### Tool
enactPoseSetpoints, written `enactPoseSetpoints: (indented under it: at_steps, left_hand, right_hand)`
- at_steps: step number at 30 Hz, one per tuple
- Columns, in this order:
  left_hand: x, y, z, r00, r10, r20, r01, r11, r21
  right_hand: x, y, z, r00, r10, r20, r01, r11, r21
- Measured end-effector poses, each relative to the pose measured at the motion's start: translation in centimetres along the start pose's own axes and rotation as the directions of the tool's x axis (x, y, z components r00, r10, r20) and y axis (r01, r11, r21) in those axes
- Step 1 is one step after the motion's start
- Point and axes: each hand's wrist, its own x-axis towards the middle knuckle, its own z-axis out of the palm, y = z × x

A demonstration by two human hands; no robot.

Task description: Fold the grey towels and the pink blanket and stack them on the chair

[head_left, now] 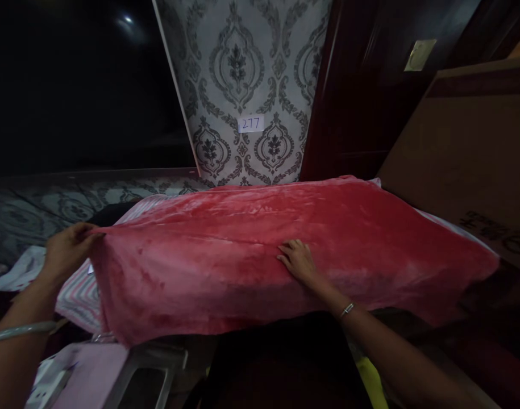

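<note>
A red plush blanket [242,227] lies spread over a long raised surface, its front edge hanging down. My left hand [70,250] pinches the blanket's left edge and lifts it into a taut fold. Toward the middle of the blanket, my right hand [298,258] rests on it, fingers bent and pressed to the fabric; whether they grip a fold I cannot tell. Striped cloth [83,292] shows from under the blanket at the left end, and a strip of it also shows along the far right edge.
A large dark screen [80,85] stands behind on the left. Patterned wallpaper [236,62] bears a paper label [251,123] reading 277. A big cardboard box [468,147] leans close on the right. Below left are a pink panel [91,372] and a grey frame [172,366].
</note>
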Motion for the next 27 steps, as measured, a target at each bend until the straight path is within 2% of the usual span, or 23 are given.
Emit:
enactPoseSetpoints:
  at_steps: [4, 8, 13, 17, 22, 27]
  left_hand:
    - [0.0, 0.5, -0.3, 0.998, -0.043, 0.039, 0.042, 0.999, 0.026]
    - [-0.2, 0.5, -0.5, 0.998, 0.017, 0.061, -0.021, 0.998, 0.064]
    - [0.0, 0.8, -0.5, 0.993, 0.079, 0.089, -0.088, 0.990, 0.106]
    - [0.6, 2.1, -1.3, 0.990, 0.105, 0.095, -0.119, 0.979, 0.165]
    - [1.3, 4.7, -3.5, 0.986, 0.147, 0.080, -0.163, 0.946, 0.280]
    - [2.0, 7.9, -6.0, 0.975, 0.211, 0.071, -0.222, 0.940, 0.258]
  right_hand:
    - [0.2, -0.3, 0.4, 0.999, -0.010, 0.030, 0.011, 0.999, -0.048]
    - [0.6, 1.0, 0.2, 0.997, 0.041, -0.066, -0.038, 0.998, 0.044]
    - [2.0, 3.1, -1.3, 0.984, 0.062, -0.166, -0.042, 0.992, 0.121]
    - [3.2, 4.1, -2.6, 0.979, 0.070, -0.193, -0.044, 0.990, 0.137]
    - [4.6, 4.9, -5.4, 0.969, 0.077, -0.235, -0.051, 0.992, 0.115]
    - [5.9, 6.1, -10.2, 0.951, 0.089, -0.295, -0.056, 0.991, 0.119]
